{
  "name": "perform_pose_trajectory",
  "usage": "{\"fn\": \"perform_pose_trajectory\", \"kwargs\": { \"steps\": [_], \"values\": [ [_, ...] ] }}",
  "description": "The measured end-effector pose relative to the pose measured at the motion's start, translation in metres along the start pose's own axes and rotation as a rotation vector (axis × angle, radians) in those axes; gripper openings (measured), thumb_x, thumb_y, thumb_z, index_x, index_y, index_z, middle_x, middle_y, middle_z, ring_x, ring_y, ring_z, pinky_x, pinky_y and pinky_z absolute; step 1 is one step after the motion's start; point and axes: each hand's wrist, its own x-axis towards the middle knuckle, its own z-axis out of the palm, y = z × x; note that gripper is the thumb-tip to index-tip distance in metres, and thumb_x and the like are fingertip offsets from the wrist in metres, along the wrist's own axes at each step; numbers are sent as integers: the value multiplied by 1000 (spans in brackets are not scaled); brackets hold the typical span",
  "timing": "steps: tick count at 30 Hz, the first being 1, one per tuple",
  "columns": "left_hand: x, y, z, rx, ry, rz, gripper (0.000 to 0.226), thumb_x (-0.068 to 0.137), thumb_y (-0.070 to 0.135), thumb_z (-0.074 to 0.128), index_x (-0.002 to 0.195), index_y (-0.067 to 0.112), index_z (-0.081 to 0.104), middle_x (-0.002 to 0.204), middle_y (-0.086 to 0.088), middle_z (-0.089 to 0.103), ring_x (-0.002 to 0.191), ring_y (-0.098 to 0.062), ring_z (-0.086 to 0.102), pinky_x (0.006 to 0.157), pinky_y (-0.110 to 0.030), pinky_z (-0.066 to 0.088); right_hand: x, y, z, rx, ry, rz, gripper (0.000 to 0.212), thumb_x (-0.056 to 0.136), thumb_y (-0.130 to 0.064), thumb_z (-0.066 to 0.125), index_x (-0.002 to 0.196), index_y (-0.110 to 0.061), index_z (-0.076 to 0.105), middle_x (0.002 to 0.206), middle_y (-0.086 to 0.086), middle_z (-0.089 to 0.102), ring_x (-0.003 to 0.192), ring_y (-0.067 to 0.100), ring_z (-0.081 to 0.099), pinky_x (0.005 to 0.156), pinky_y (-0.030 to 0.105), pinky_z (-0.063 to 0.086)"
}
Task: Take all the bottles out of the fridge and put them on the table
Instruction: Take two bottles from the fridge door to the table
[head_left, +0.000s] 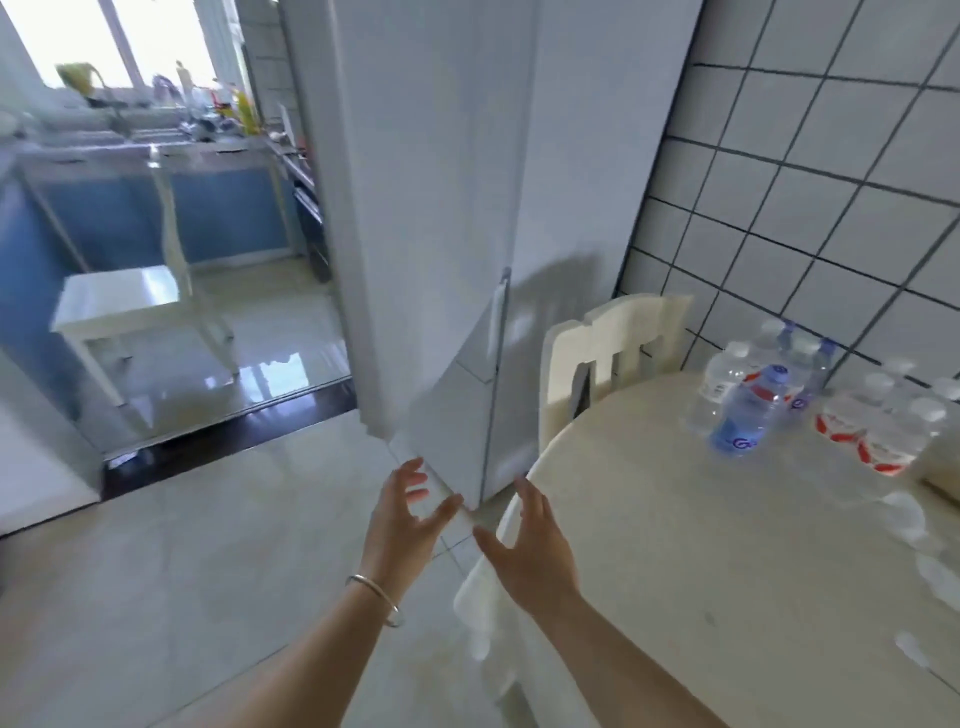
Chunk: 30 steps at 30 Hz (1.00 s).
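A cluster of water bottles (810, 400) stands on the worktop (701, 545) against the tiled wall (831, 182); the nearest, blue-labelled bottle (748, 415) is at the cluster's front. The fridge (441, 208) stands just beside the worktop with both doors shut, so its contents are hidden. The left hand (405, 514) and right hand (530, 545) are each spread wide and empty, held low before the fridge's lower corner. Judgement: several bottles delivered; whether any remain inside cannot be told. A chair (597, 353) stands between fridge and worktop.
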Motion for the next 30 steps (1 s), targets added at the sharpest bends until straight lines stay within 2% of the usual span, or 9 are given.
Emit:
{"fn": "perform_pose_trajectory", "kwargs": {
  "steps": [4,8,12,16,20,22,30],
  "values": [
    [-9,-29,-81,22,111,-31,62,71,22,79,125,14,49,113,-8,60,99,-23,61,81,-34,52,-9,-49,59,6,-121,-62,74,83,-48,59,143,-26,22,149,-5,33,132,17,41,104,30,36],
    [-2,-58,-169,24,192,-87,62,73,27,77,126,15,47,113,-6,59,98,-21,61,85,-37,53,-6,-110,126,-12,-226,-124,73,85,-50,56,144,-24,22,149,-1,32,131,20,41,104,34,39],
    [28,-74,-260,-1,244,-118,63,78,32,71,131,14,43,117,-5,54,103,-22,58,84,-33,51,16,-185,188,11,-232,-156,71,86,-45,57,144,-20,24,150,3,34,130,22,43,101,35,39],
    [76,-79,-334,-33,267,-103,63,80,34,69,132,16,41,119,-5,53,102,-20,56,78,-24,48,46,-254,237,99,-191,-137,67,87,-43,55,143,-21,24,148,4,36,129,24,44,103,42,41],
    [127,-80,-375,-21,248,-56,60,82,32,67,132,15,40,118,-4,53,100,-18,57,68,-13,44,77,-303,270,163,-121,-127,63,89,-42,54,142,-21,26,145,5,39,127,24,46,102,44,42],
    [157,-80,-386,-17,237,-47,59,83,32,66,133,16,40,118,-3,53,98,-17,57,64,-11,42,100,-319,281,169,-100,-138,63,89,-43,54,141,-23,26,145,4,39,127,23,46,101,43,43],
    [319,-78,-396,4,186,-11,61,81,32,69,133,15,42,115,-3,56,93,-14,58,68,-12,44,263,-367,307,264,-17,-98,61,88,-41,55,140,-19,31,137,5,47,119,22,51,94,35,41]
  ]
}}
